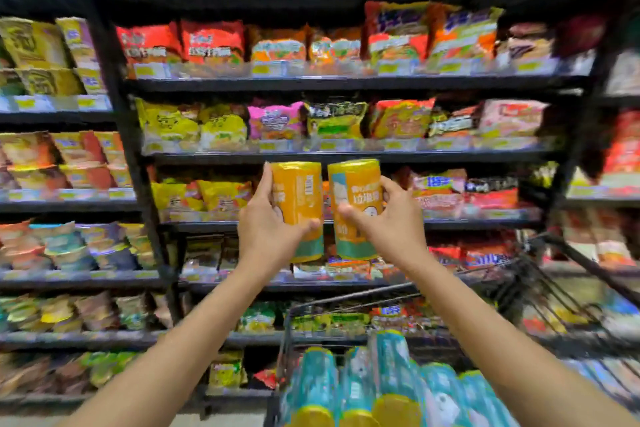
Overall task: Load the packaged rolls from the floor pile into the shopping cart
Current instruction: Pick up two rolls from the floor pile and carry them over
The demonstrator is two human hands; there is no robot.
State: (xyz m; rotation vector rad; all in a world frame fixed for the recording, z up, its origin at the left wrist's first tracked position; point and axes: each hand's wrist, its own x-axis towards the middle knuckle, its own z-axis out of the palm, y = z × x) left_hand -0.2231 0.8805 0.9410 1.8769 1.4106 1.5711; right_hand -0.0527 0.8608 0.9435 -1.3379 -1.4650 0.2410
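Each hand grasps one orange, plastic-wrapped cylindrical roll, held upright at arm's length: the left hand wraps the left roll, the right hand the right roll. The black wire shopping cart, already holding teal-wrapped rolls, lies below the fingers, nearer the right hand.

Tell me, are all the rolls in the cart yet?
Not yet. Several teal rolls already lie in the shopping cart. The left hand holds one orange roll and the right hand holds a second orange roll, both held up, not yet in the cart. The floor pile is out of view, so I cannot tell how many remain.
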